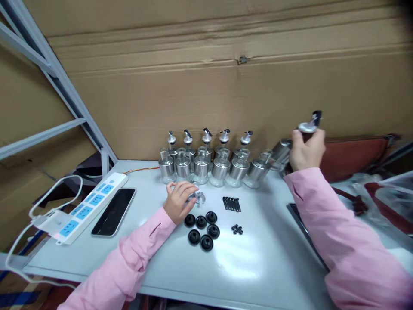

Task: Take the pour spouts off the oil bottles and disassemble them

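Observation:
Held up at the right, my right hand (307, 150) is closed around a pour spout (309, 125) with a silver cap and a black tip; whether a bottle hangs under it is hidden by the hand. My left hand (180, 200) hovers over or rests by silver caps (200, 198), fingers bent, thumb apart, nothing visibly gripped. Below it lie several round black stoppers (207, 243). Spoutless glass bottles with metal sleeves (221, 168) stand in a row, with spouted bottles (206, 138) behind. Toward my right hand, a bottle (281, 150) leans over.
Small black levers (231, 204) and tiny black pieces (237, 229) lie mid-table. A phone (114, 213) and a power strip (92, 209) are on the left. A brown bag (351, 155) and a dark flat object (301, 224) lie right; cardboard (161, 99) stands behind.

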The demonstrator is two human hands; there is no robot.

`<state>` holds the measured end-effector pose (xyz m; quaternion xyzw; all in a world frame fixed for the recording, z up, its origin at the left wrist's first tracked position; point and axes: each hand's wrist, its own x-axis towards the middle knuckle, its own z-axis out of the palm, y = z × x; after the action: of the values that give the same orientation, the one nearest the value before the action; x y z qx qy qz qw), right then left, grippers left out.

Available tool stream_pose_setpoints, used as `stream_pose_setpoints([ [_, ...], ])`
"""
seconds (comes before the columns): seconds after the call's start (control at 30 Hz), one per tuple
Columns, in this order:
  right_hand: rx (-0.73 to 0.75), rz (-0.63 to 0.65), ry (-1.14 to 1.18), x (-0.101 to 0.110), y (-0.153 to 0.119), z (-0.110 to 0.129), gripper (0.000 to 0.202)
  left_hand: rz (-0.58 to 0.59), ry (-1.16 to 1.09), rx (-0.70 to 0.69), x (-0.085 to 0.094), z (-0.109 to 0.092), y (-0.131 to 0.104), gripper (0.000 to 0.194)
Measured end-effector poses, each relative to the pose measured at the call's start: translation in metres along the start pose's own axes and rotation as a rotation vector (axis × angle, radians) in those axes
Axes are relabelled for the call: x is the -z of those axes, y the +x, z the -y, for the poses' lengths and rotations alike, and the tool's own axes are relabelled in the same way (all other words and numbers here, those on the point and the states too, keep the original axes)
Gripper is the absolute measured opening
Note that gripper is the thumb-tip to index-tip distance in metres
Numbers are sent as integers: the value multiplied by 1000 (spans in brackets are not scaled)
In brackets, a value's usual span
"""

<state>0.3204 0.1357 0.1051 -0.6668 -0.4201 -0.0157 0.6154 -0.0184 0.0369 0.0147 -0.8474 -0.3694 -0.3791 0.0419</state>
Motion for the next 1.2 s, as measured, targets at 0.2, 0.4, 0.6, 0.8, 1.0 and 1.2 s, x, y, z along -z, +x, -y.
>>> stream_pose_setpoints([
  [0.2, 378, -136, 119, 49, -65, 30, 34, -47, -41, 0, 2, -10, 0, 24],
  [0.4, 601, 274, -72, 78, -159, 30, 33, -116, -115, -83, 3, -20, -1, 29],
  [0.6, 910, 631, -41, 78, -193, 40, 36, -156, -156, -240, 6, -27, -1, 50],
  [0.8, 1016, 710, -26, 69, -201, 44, 36, -188, -69, -313, 8, -38, 0, 42],
  [1.0, 1061, 739, -17, 64, -204, 42, 29, -142, -95, -305, 14, -51, 4, 32],
  [1.2, 1050, 776, -12, 63, -203, 36, 32, -77, -76, -303, 18, -52, 4, 33],
])
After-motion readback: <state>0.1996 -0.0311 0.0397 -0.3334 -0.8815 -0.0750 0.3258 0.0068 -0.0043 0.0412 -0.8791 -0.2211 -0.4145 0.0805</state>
